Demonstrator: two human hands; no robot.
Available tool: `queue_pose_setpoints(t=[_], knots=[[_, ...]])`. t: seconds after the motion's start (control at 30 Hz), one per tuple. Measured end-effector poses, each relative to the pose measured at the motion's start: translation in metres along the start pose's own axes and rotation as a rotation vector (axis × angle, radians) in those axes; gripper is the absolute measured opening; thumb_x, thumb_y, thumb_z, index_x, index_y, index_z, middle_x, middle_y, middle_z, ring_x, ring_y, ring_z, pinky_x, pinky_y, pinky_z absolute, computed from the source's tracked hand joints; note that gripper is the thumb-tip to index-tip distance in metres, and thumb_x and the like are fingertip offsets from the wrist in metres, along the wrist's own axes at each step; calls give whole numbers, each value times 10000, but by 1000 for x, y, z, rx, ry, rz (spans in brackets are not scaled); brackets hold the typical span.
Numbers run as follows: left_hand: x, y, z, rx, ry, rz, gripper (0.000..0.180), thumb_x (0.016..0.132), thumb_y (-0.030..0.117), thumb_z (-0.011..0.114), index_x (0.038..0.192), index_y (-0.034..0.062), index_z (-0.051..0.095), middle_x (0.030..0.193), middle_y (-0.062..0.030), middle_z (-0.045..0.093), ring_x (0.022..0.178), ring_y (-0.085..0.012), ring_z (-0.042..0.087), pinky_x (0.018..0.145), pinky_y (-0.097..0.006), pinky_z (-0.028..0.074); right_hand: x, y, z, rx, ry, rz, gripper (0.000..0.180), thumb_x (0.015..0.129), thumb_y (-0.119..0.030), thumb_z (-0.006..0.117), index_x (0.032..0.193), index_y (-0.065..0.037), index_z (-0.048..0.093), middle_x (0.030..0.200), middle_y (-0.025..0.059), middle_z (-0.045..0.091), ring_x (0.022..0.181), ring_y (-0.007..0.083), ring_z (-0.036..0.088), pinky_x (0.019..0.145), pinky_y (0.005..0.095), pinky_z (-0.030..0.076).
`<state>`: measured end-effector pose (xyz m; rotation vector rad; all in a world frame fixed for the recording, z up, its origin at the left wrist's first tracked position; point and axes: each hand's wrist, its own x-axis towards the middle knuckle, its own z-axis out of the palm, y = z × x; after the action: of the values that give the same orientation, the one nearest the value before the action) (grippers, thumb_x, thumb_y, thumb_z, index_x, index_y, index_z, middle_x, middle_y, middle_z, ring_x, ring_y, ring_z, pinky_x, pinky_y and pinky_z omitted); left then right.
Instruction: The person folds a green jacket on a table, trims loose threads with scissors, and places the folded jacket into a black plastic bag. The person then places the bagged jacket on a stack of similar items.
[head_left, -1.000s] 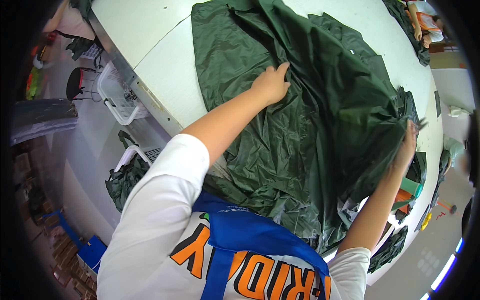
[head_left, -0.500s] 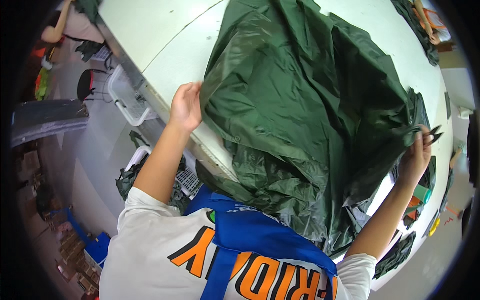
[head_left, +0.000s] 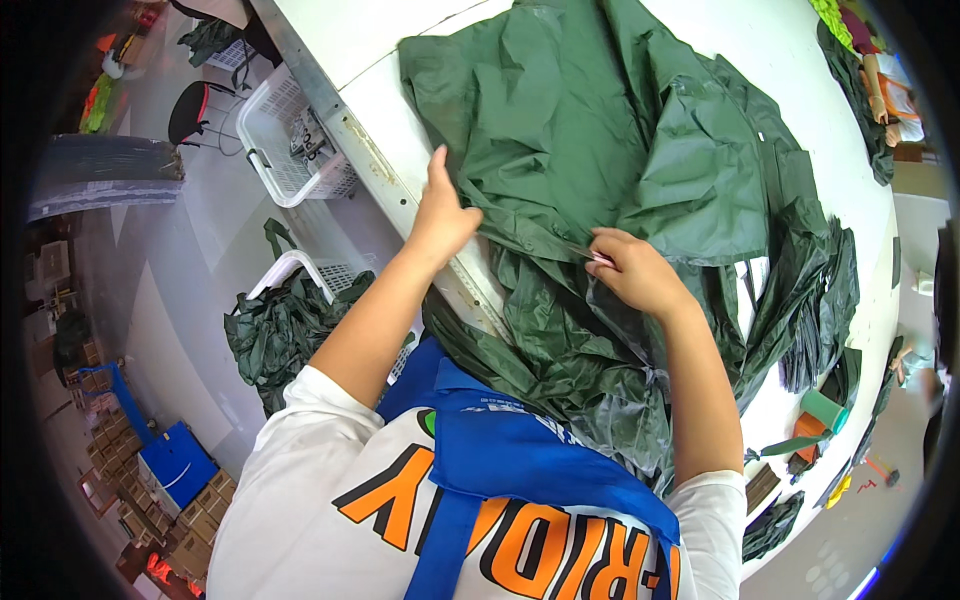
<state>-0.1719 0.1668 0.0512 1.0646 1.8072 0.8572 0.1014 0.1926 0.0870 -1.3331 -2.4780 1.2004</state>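
A large dark green garment [head_left: 620, 150] of thin shiny fabric lies crumpled on the white table [head_left: 400, 50] and hangs over its near edge. My left hand [head_left: 440, 215] pinches a fold of the garment right at the table edge. My right hand [head_left: 635, 275] rests on the fabric a little to the right. It is closed on small snips [head_left: 598, 257], whose tip points at the fold between both hands.
Two white plastic baskets stand left of the table: one [head_left: 290, 140] under the edge, another [head_left: 290, 320] holding green fabric. More green pieces [head_left: 815, 330] lie on the table's right side. Cardboard boxes [head_left: 150, 500] sit lower left. Another person's arm [head_left: 880, 90] shows top right.
My right hand came in from the garment's far right edge to the middle. My left hand moved right along the table edge, and the garment was pulled and refolded between them.
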Motion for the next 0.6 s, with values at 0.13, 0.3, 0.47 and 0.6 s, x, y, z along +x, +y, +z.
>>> queue_pose_setpoints(t=[0.13,0.3,0.47,0.6], knots=[[5,-9,-29,-1067,-144,-65,649,698,-151,429,1321,25,388,1255,-146,529,1100,-301,569,942,-463,473,-13,4,-10,85,-176,184,208,855,-186,619,871,4,535,717,174,542,667,310,521,632,383,426],[13,-42,-44,-964,168,-384,647,781,-9,584,1366,9,309,1293,-186,439,1161,-326,484,977,-449,434,-32,-11,-2,195,-216,140,202,859,-180,622,862,2,534,667,143,523,618,258,498,613,359,428],[-43,2,-21,427,339,677,496,758,118,685,1218,39,515,1121,-157,533,1135,-315,470,987,-400,379,-35,-16,19,226,-189,155,204,853,-185,627,870,0,544,708,169,562,655,327,535,628,379,441],[-47,17,35,704,-65,620,240,765,215,703,911,51,606,817,-99,625,834,-312,581,796,-430,447,-32,-13,29,232,-187,216,219,857,-196,623,866,4,534,713,190,557,649,340,523,621,386,433]])
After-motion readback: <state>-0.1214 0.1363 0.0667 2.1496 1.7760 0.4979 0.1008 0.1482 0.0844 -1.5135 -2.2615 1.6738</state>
